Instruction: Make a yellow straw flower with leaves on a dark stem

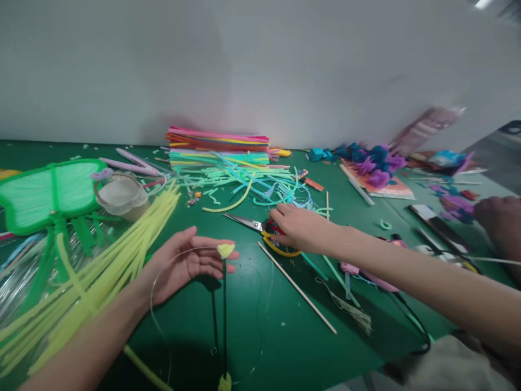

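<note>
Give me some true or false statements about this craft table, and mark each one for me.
1. The right hand is at the handles of the scissors. True.
2. The left hand is clenched into a fist. False: it is open, its fingers extended.
3. A yellow piece sits at the top of a thin dark rod. True.
4. The stacked bundle of strips by the wall is all one colour. False: it shows pink, orange, yellow and mint, among others.
5. The pale wooden stick lies on the wall side of the scissors. False: it lies on the camera side of them.
</note>
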`<state>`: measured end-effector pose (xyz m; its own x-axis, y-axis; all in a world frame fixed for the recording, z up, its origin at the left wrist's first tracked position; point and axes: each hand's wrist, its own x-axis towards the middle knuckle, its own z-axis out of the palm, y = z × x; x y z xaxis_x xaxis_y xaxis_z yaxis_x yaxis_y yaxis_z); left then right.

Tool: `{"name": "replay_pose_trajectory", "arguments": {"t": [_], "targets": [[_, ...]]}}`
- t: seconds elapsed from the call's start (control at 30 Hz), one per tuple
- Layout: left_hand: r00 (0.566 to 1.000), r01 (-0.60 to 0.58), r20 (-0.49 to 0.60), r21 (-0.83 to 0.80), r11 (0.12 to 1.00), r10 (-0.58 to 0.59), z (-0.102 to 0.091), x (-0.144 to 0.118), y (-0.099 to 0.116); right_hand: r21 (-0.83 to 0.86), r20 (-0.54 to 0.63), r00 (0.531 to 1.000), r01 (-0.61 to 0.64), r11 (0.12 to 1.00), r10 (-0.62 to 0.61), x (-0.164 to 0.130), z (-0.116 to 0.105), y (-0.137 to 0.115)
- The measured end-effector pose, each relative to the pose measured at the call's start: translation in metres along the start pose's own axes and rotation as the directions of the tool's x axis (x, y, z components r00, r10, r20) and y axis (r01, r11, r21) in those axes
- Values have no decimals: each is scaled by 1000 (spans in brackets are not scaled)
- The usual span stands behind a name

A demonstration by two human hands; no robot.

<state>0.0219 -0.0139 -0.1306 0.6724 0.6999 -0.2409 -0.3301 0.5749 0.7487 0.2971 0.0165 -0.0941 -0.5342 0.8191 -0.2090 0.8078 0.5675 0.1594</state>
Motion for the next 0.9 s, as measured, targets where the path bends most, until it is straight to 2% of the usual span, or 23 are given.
{"name": "replay_pose_trajectory", "arguments": {"t": [0.07, 0.13, 0.2, 0.27, 0.33, 0.37, 0.43, 0.67, 0.77, 0.9], "targets": [[999, 32, 12, 83, 996, -33, -2, -3, 8, 161, -61, 998, -3, 987, 13, -2, -9, -4], [997, 75, 0, 173, 982, -76, -4, -6, 16, 430, -129, 991, 17, 902, 43, -3, -18, -13], [993, 119, -29, 243, 963, -115, -6, -8, 23, 710, -84, 995, 28, 704, 45, -3, -25, -26], [988, 151, -80, 320, 935, -132, -7, -7, 31, 889, -6, 999, 26, 457, -46, -1, -26, -38], [982, 174, -147, 418, 892, -122, -8, -5, 38, 975, 21, 988, 13, 222, -151, 4, -24, -48], [978, 186, -175, 472, 862, -115, -7, -3, 41, 991, 19, 983, 5, 131, -182, 6, -23, -52], [974, 207, -194, 572, 794, -114, -6, 1, 46, 999, 15, 980, -9, 32, -196, 11, -19, -55], [979, 198, -134, 784, 588, -152, 6, 7, 52, 998, 19, 989, -10, 64, -147, 12, -18, -54], [978, 204, -140, 801, 563, -155, 12, 6, 53, 999, 12, 990, -4, 52, -142, 10, -20, -53], [976, 218, -164, 810, 545, -147, 15, 5, 53, 997, 22, 992, -12, 79, -125, 8, -22, -53]]}}
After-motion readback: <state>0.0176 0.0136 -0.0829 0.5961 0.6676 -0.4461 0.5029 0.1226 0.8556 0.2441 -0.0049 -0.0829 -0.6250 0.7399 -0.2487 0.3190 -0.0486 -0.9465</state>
